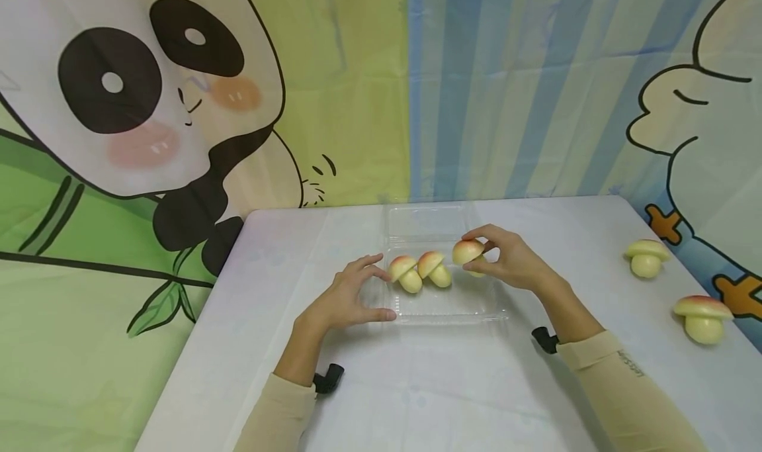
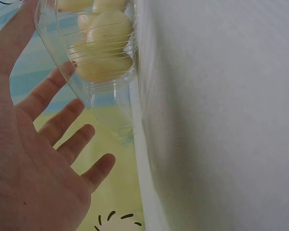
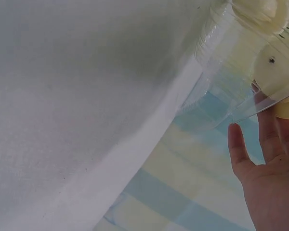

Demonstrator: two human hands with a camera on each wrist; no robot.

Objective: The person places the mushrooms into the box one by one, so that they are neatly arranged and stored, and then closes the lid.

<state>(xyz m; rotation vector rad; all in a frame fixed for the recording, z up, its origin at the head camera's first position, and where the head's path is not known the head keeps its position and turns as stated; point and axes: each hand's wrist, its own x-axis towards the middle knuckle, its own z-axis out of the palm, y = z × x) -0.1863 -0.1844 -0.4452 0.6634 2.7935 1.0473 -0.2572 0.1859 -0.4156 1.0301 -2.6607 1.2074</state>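
Observation:
A clear plastic container [image 1: 452, 304] lies on the table with its lid [image 1: 425, 222] folded back. Inside, at the left, two toy mushrooms, one [image 1: 409, 281] beside the other [image 1: 441, 276], lean with reddish-yellow caps up and pale stems toward the front. My right hand [image 1: 512, 259] pinches a third mushroom [image 1: 467, 251] between thumb and fingers, over the right part of the container. Along the left rim, my left hand [image 1: 348, 298] is spread with fingers extended, fingertips right at the wall. In the left wrist view, its fingers [image 2: 62, 127] stand apart beside the clear plastic.
Two more toy mushrooms, one [image 1: 646, 259] behind the other [image 1: 704, 319], stand near the right edge of the white-covered table [image 1: 411, 399]. A printed cloth backdrop [image 1: 351, 94] with a panda hangs right behind the table.

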